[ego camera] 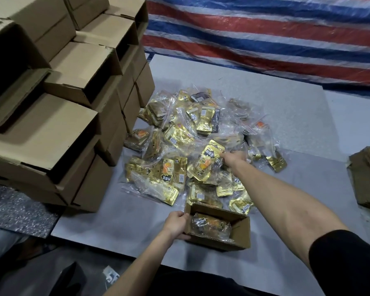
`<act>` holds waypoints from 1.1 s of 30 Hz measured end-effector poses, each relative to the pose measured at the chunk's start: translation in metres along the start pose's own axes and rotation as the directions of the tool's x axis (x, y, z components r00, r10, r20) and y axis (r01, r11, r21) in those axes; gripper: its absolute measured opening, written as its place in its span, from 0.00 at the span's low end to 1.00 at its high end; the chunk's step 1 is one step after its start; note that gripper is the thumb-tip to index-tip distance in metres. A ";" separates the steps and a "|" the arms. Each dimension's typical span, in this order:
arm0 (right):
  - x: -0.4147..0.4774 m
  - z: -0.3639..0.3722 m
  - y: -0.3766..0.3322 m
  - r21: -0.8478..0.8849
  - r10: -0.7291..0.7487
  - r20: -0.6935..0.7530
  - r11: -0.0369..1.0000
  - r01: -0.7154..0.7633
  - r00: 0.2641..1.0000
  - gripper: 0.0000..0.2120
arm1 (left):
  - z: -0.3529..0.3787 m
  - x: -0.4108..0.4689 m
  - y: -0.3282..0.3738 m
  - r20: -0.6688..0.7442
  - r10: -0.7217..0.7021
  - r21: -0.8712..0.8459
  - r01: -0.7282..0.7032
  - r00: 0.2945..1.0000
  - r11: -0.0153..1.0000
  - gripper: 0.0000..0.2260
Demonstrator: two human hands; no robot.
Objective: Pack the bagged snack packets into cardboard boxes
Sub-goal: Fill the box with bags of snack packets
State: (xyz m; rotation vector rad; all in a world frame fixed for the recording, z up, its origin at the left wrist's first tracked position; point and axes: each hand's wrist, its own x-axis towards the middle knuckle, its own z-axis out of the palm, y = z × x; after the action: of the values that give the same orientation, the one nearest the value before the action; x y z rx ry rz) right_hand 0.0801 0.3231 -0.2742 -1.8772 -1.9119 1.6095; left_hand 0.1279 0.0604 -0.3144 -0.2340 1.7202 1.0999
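An open cardboard box point(240, 236) at the grey board's point(286, 99) near edge holds one bag of snacks point(209, 227); the left hand point(176, 224) grips its left wall. The right hand point(233, 158) closes its fingers on a gold-packet bag point(208, 162) atop the mid-board pile point(179, 133). Stacked cartons point(62, 107) crowd the left edge. The packet print is blurred.

The stacked cardboard boxes point(62, 103) run off the left edge.

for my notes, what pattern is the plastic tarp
Plastic tarp: red, white and blue stripes, head view.
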 end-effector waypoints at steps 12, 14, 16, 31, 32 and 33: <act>-0.036 -0.023 0.006 0.450 -0.171 0.139 0.888 0.092 0.975 0.10 | -0.003 0.001 0.006 0.045 -0.059 -0.040 0.061 0.997 0.997 0.06; -0.042 -0.035 0.014 0.474 -0.206 0.149 0.873 0.113 0.967 0.10 | -0.004 0.002 0.006 0.049 -0.054 -0.034 0.056 0.997 0.998 0.06; -0.051 -0.048 0.023 0.516 -0.204 0.105 0.848 0.122 0.973 0.14 | -0.004 0.003 0.005 0.054 -0.044 -0.026 0.045 0.998 0.999 0.03; -0.121 -0.094 0.078 0.579 -0.212 0.334 0.815 -0.023 0.918 0.13 | -0.006 0.018 -0.006 0.088 -0.021 0.018 0.019 0.996 1.000 0.10; -0.122 -0.091 0.084 0.553 -0.185 0.330 0.832 -0.031 0.926 0.10 | -0.007 0.019 -0.007 0.088 -0.019 0.016 0.018 0.996 1.000 0.11; -0.123 -0.087 0.090 0.535 -0.159 0.321 0.844 -0.040 0.934 0.08 | -0.007 0.018 -0.007 0.089 -0.019 0.014 0.018 0.996 1.000 0.11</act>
State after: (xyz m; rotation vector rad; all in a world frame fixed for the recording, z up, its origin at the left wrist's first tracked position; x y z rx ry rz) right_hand 0.2342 0.2636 -0.2161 -1.3529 -1.3588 2.2812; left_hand 0.1193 0.0578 -0.3330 -0.1891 1.6427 1.0696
